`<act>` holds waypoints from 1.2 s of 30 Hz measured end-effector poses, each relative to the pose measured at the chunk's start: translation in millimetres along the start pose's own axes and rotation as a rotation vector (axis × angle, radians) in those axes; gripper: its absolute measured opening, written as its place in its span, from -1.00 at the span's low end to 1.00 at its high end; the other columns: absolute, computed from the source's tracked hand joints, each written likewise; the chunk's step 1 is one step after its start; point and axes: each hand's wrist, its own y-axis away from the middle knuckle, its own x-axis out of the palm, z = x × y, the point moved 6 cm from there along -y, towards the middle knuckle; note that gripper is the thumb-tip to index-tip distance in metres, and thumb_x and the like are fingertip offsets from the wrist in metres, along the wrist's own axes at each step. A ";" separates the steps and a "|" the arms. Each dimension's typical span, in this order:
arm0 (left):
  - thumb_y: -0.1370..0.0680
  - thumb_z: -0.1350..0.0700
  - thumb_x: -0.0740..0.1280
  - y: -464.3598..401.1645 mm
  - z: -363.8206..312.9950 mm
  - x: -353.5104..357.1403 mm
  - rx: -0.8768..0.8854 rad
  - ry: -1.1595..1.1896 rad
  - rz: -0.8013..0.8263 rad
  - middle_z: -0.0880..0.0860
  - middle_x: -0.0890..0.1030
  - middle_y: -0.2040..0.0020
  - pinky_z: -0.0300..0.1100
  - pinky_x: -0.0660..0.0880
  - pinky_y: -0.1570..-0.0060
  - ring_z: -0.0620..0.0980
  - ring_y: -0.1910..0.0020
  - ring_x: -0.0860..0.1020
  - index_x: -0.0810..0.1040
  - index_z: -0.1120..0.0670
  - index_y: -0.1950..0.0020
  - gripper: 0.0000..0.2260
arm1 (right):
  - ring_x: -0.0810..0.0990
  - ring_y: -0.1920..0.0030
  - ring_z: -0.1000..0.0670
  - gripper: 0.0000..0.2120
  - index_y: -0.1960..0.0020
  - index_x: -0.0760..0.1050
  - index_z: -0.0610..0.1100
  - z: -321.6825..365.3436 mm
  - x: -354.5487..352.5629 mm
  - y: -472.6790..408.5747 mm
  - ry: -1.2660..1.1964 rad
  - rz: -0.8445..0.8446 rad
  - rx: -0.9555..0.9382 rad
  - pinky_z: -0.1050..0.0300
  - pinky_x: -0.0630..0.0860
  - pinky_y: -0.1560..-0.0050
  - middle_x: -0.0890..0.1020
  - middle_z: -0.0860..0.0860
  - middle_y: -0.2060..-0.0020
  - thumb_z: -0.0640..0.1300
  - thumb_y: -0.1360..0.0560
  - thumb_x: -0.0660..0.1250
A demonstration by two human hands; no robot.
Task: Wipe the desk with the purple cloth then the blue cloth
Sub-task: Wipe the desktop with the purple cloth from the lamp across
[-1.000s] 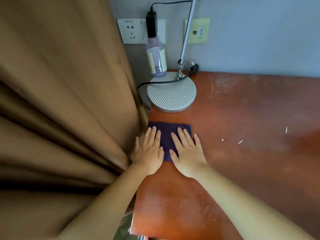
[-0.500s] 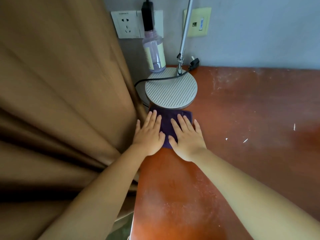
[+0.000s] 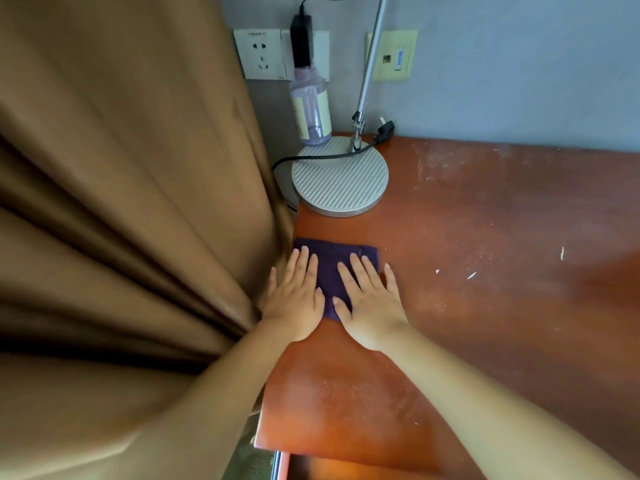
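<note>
1. Reddish-brown wood makes up the bench [image 3: 485, 306], which fills the right and lower centre of the frame and shows pale scuffs and dusty smears, heaviest near its back edge.
2. A grey-blue wall [image 3: 519, 64] runs along the top of the frame behind the bench.
3. A brown curtain [image 3: 121, 220] hangs in deep folds over the whole left half of the frame, reaching the bench's left edge.
4. The purple cloth [image 3: 329, 271] lies flat on the bench at centre frame, just beside the curtain and a little below the lamp base [image 3: 340, 178], apart from it.
5. The left hand [image 3: 294, 299] lies palm down, fingers straight and spread, on the left part of the cloth; its outer edge is close against the curtain.
6. The right hand [image 3: 370, 299] lies palm down in the same way, fingers extended, on the right part of the cloth, its little finger on bare wood.
7. Neither hand grips anything; both are flat and pressing on the cloth.
8. The round ribbed lamp base sits at upper centre, with its metal stem [image 3: 370, 64] rising towards the top edge and a black cable [image 3: 322, 157] crossing it.
9. A clear bottle [image 3: 310, 109] of purplish liquid stands at the base's far-left rim.
10. A white wall socket [image 3: 263, 53] holds a black adapter [image 3: 300, 39]; a yellowish plate [image 3: 393, 55] is to its right.
11. Small white flecks [image 3: 471, 275] lie on the bench right of the hands.
</note>
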 end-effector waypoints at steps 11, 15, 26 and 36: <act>-0.66 -0.01 -0.09 -54.9 2.4 -27.8 0.012 -0.012 -0.012 0.02 -0.29 -0.56 0.12 -0.17 -0.50 -0.06 -0.52 -0.32 -0.23 0.07 -0.57 -0.47 | -0.25 -0.54 0.00 -0.40 -0.58 -0.20 0.01 -20.5 -23.4 -60.2 0.041 -0.006 0.006 -0.16 -0.34 -0.48 -0.20 -0.02 -0.56 0.20 -0.62 -0.16; -0.66 0.00 -0.11 -37.6 3.1 -19.0 0.003 -0.018 0.012 0.01 -0.31 -0.56 0.15 -0.18 -0.49 -0.06 -0.51 -0.34 -0.24 0.07 -0.57 -0.47 | -0.27 -0.54 0.00 -0.41 -0.57 -0.22 0.01 -13.2 -13.7 -41.1 -0.002 0.014 0.028 -0.17 -0.34 -0.47 -0.22 -0.01 -0.56 0.19 -0.62 -0.17; -0.66 0.01 -0.09 55.4 0.0 22.2 -0.025 0.009 0.051 0.01 -0.36 -0.54 0.12 -0.18 -0.50 -0.07 -0.50 -0.36 -0.30 0.07 -0.55 -0.46 | -0.12 -0.55 -0.06 -0.31 -0.56 -0.12 -0.02 19.2 19.1 47.6 -0.021 -0.057 -0.042 -0.14 -0.37 -0.46 -0.05 -0.05 -0.56 0.23 -0.49 -0.37; -0.66 0.00 -0.12 15.8 9.0 2.6 -0.015 0.026 0.036 0.00 -0.32 -0.55 0.16 -0.21 -0.49 -0.07 -0.51 -0.34 -0.28 0.06 -0.56 -0.48 | -0.31 -0.53 0.02 -0.41 -0.56 -0.27 0.02 7.1 5.2 2.7 -0.011 0.003 -0.029 -0.12 -0.37 -0.47 -0.25 0.02 -0.55 0.20 -0.62 -0.20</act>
